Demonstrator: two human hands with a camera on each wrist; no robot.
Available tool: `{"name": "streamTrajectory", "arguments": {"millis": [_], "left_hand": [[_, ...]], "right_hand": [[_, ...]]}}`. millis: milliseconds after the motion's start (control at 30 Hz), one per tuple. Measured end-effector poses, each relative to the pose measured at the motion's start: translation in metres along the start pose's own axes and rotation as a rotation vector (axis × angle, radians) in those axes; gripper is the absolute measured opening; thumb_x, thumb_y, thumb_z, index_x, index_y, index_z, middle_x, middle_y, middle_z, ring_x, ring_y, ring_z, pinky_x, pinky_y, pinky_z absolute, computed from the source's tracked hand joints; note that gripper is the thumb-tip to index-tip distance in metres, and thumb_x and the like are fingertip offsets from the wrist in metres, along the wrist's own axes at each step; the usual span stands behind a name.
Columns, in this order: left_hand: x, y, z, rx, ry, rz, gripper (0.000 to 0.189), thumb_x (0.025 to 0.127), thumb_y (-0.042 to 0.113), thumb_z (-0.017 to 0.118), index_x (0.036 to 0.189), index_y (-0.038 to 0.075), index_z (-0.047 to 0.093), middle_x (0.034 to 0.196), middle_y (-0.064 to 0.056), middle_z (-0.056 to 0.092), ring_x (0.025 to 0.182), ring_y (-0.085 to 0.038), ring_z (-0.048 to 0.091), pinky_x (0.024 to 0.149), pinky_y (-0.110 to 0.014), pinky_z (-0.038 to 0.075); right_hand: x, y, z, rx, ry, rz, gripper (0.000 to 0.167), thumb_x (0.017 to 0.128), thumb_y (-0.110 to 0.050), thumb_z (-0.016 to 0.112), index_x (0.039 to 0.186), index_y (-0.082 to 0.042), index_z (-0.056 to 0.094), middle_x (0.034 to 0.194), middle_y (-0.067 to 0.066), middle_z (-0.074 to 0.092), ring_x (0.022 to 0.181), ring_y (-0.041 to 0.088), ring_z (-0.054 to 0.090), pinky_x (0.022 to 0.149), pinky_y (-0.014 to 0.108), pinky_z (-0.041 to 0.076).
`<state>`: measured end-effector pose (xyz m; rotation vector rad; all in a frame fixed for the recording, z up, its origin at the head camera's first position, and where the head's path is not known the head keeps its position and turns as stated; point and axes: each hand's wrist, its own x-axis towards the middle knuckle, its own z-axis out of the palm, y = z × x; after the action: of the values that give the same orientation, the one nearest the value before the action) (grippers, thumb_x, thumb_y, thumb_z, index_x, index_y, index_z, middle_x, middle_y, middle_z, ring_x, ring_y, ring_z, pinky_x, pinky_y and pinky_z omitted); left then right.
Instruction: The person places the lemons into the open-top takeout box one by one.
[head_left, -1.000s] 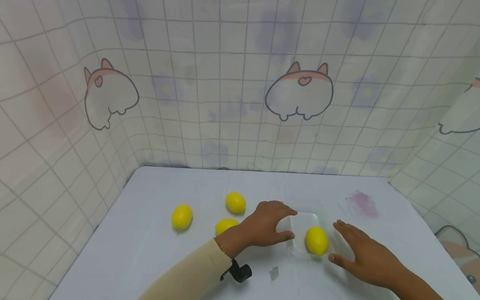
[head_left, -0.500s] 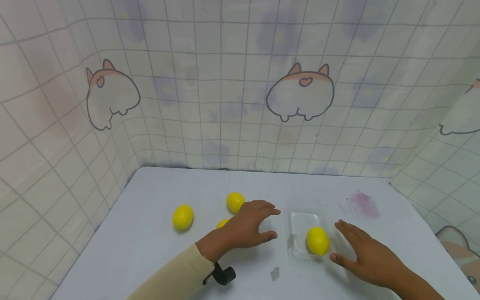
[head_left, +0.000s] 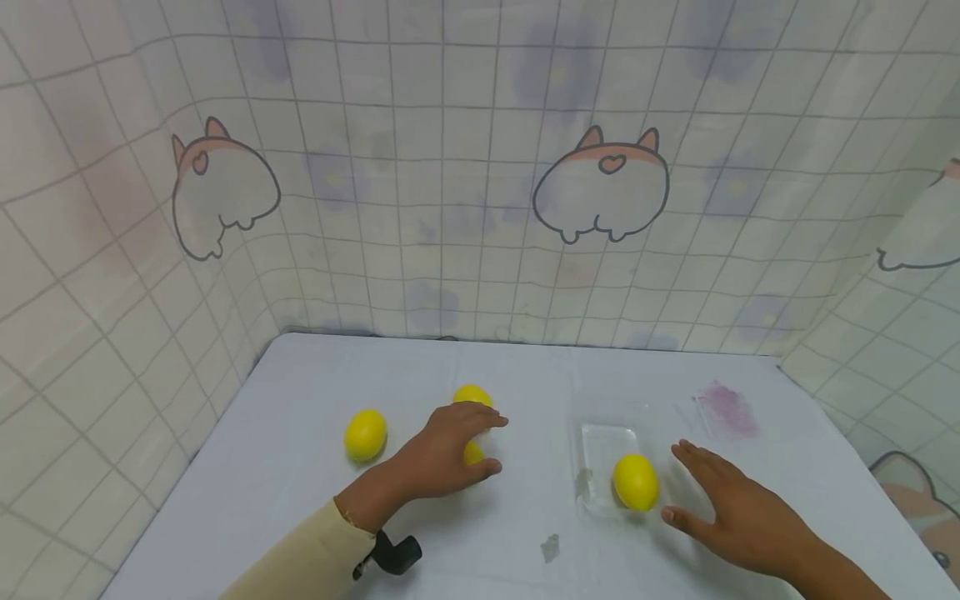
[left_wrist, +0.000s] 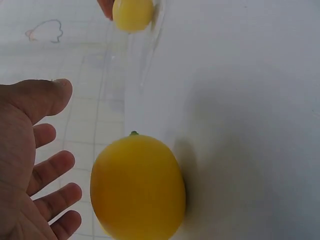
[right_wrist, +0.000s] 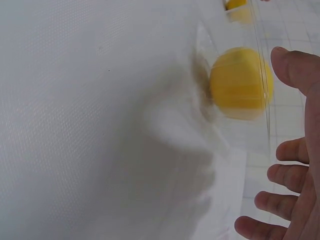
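Note:
My left hand [head_left: 442, 452] hovers with spread fingers over a yellow lemon [head_left: 473, 452], which it partly hides in the head view. Up close in the left wrist view, a lemon [left_wrist: 140, 187] with a small green stem tip lies just beyond those fingers. Behind the hand sits another lemon [head_left: 472, 393], and one more lemon [head_left: 366, 435] is to its left. A clear plastic container [head_left: 585, 450] on the right holds a single lemon [head_left: 636, 482]. Beside its right wall, my right hand [head_left: 738, 518] is held with straight, relaxed fingers. Neither hand holds anything.
The white table [head_left: 300, 517] meets a grid-patterned curtain [head_left: 420, 208] at the back and sides. A grey patch [head_left: 551, 547] marks the surface in front of the container, and a pink stain [head_left: 727, 408] lies at the right. A black wrist camera [head_left: 397, 554] hangs under the left sleeve.
My left hand has moved left from the container's left edge to the lemons at the middle of the table. The right hand has stayed nearly still, and the lemon remains in the container.

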<state>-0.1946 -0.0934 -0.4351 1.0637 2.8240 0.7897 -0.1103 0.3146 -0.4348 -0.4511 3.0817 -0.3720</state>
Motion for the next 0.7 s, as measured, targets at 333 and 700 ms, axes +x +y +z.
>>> {"name": "streamTrajectory", "arguments": {"millis": [333, 700], "left_hand": [[-0.015, -0.015, -0.006, -0.029, 0.032, -0.028, 0.054, 0.091, 0.032, 0.079, 0.139, 0.019, 0.061, 0.141, 0.008, 0.058, 0.139, -0.018, 0.045, 0.117, -0.045, 0.035], [-0.026, -0.026, -0.009, -0.085, -0.022, -0.047, 0.048, 0.094, 0.03, 0.075, 0.14, 0.021, 0.063, 0.143, 0.012, 0.057, 0.138, -0.017, 0.046, 0.116, -0.047, 0.036]], "right_hand": [[0.001, -0.001, 0.001, -0.001, -0.007, 0.008, 0.095, 0.089, -0.072, 0.062, 0.155, -0.006, 0.041, 0.156, 0.02, 0.043, 0.135, 0.043, 0.048, 0.092, 0.066, 0.05], [0.004, -0.001, 0.001, -0.006, -0.012, 0.012, 0.097, 0.089, -0.074, 0.059, 0.155, -0.006, 0.041, 0.156, 0.02, 0.043, 0.135, 0.044, 0.048, 0.092, 0.067, 0.05]]}}
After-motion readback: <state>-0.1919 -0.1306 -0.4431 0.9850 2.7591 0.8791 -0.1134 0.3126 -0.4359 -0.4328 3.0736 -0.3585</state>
